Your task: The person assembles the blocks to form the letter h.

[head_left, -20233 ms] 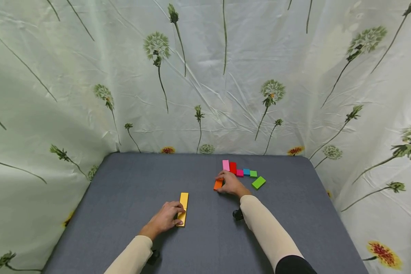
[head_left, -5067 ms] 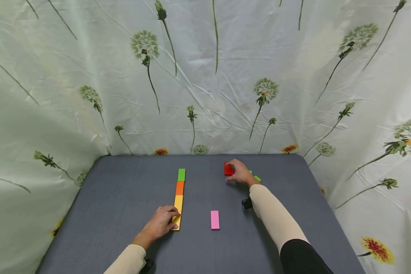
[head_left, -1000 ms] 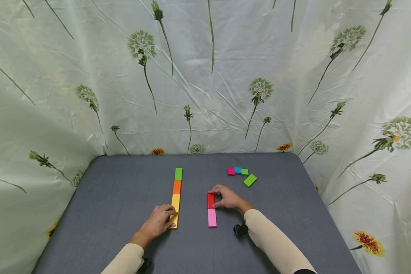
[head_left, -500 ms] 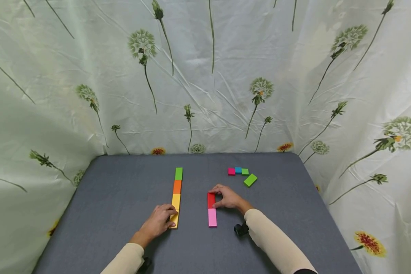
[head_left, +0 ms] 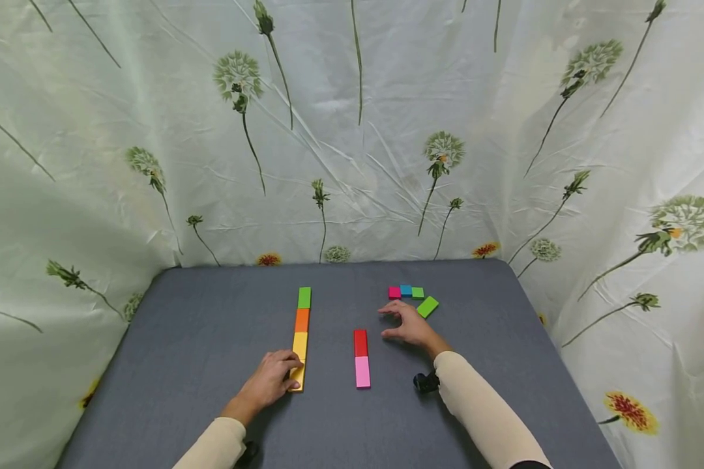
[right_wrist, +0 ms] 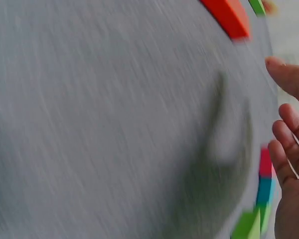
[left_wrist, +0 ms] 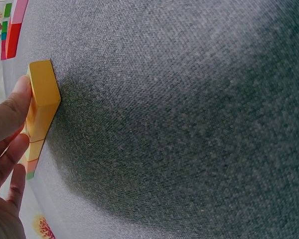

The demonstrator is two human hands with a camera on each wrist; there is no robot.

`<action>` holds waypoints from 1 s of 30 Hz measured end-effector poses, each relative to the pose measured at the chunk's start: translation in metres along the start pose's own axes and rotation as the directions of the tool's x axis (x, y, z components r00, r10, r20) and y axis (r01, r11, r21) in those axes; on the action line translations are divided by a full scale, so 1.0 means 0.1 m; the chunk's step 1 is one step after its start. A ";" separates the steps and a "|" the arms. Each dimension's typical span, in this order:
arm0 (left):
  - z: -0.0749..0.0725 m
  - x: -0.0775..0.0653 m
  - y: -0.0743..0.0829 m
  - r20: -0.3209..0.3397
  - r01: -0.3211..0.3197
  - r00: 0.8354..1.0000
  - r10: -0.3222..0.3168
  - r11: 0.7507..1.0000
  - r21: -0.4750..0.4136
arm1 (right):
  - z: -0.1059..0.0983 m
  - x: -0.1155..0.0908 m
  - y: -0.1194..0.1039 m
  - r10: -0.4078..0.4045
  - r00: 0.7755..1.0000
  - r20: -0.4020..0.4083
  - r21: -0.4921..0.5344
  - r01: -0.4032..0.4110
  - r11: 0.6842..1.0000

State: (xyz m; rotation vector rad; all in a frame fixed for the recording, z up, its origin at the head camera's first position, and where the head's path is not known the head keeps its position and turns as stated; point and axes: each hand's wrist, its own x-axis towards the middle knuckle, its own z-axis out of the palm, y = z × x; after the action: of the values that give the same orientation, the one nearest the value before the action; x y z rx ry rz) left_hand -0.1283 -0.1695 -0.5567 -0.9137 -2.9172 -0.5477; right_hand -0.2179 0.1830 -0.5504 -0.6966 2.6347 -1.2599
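In the head view, a straight row runs away from me: two yellow blocks, the nearer yellow block [head_left: 297,378] and the farther yellow block [head_left: 300,345], then an orange block [head_left: 302,320] and a green block [head_left: 304,298]. My left hand [head_left: 268,380] holds the nearer yellow block between thumb and fingers; the thumb [left_wrist: 12,107] lies against it in the left wrist view. To the right, a red block [head_left: 360,342] touches a pink block [head_left: 362,373] end to end. My right hand [head_left: 410,326] hovers right of the red block, fingers spread and holding nothing.
Beyond my right hand lies a tilted light green block [head_left: 427,307]. Behind it, a small magenta block [head_left: 394,292], a blue block [head_left: 406,291] and a small green block [head_left: 418,293] sit side by side. A flowered curtain [head_left: 352,163] surrounds the grey table [head_left: 211,312].
The pink and red blocks were brought over from the back right earlier. In the last half second, my right hand let go of the red block and moved back and right. The left hand stays put.
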 end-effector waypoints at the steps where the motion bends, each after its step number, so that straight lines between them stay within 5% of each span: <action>1: 0.00 0.00 0.00 0.002 0.003 1.000 -0.003 1.000 -0.001 | -0.06 -0.01 0.04 -0.002 1.000 -0.025 -0.012 0.002 1.000; 6: -0.01 -0.01 0.01 -0.001 0.003 1.000 -0.003 1.000 -0.001 | -0.37 -0.06 0.21 0.097 0.992 -0.083 -0.048 -0.101 0.994; 13: 0.00 0.00 0.00 0.004 0.011 1.000 -0.011 1.000 0.009 | -0.63 -0.09 0.40 0.181 0.982 -0.053 -0.098 -0.185 0.978; 24: 0.02 -0.02 -0.01 -0.015 -0.011 1.000 0.011 1.000 0.010 | -0.67 -0.07 0.49 0.242 0.970 0.008 -0.200 -0.235 0.951; 30: 0.01 -0.02 0.00 -0.025 -0.010 1.000 0.011 1.000 0.020 | -0.68 -0.10 0.51 0.243 0.970 0.000 -0.174 -0.239 0.955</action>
State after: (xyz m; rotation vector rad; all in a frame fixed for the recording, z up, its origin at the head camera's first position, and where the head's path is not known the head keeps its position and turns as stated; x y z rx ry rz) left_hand -0.1266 -0.1702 -0.5583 -0.9121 -2.8886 -0.5241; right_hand -0.2481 0.2630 -0.5466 -0.3904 2.7328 -0.9615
